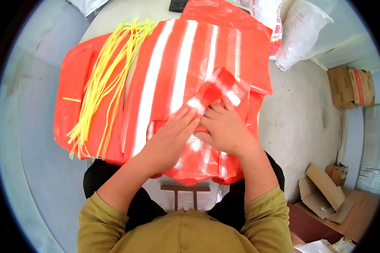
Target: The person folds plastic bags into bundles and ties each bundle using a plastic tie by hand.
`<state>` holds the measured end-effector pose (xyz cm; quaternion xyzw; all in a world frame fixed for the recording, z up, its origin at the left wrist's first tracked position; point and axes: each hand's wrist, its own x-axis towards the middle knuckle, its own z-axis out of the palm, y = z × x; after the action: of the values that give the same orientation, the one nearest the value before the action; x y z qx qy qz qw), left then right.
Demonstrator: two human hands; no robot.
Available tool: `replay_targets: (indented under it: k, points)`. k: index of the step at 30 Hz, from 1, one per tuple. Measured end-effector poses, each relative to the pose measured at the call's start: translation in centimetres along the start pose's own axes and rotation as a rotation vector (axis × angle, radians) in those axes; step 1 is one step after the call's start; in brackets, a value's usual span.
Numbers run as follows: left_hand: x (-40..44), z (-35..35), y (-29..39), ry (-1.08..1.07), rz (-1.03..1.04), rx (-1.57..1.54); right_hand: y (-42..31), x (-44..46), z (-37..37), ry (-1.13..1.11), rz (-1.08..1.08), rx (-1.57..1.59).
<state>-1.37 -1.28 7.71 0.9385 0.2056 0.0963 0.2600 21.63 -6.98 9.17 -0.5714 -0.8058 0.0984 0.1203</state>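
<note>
Both of my hands are on a red plastic bag with white stripes, which is folded into a narrow band and partly blurred. My left hand lies on its near left side, fingers stretched out and pressed against it. Curled fingers of my right hand grip the band beside the left fingertips. Underneath is a stack of striped red plastic bags. Left of the stack, a bundle of thin yellow strips rests across more folded red plastic.
White sacks stand beyond the table's far right corner. Cardboard boxes are against the right wall. An opened carton sits on a brown surface at lower right. My lap is under the table's near edge.
</note>
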Motion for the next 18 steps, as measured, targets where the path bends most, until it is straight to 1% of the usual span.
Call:
replay_targets:
  k: [3, 6, 9, 11, 13, 16, 18]
  points:
    - [0.1, 0.1, 0.1, -0.028, 0.012, 0.026, 2.1, -0.1, 0.2, 0.174, 0.041, -0.063]
    - [-0.1, 0.1, 0.1, -0.025, 0.01, 0.012, 2.6, 0.4, -1.5, 0.333, 0.309, -0.206]
    - [-0.1, 0.0, 0.4, -0.014, -0.001, -0.009, -0.4, -0.4, -3.6, 0.526, 0.334, 0.052]
    - [0.0, 0.3, 0.4, -0.002, 0.024, -0.001, -1.4, -0.9, -0.9, 0.371, 0.128, 0.238]
    - [-0.2, 1.2, -0.6, 0.012, 0.081, 0.025, -3.4, 0.1, 1.2, 0.095, -0.004, 0.111]
    - [-0.7, 1.7, -0.6, -0.076, -0.042, 0.039, -2.6, -0.3, 2.1, -0.024, 0.057, 0.154]
    - [-0.5, 1.5, -0.4, -0.043, -0.03, 0.026, -0.3, -0.5, 2.4, 0.008, 0.07, 0.103]
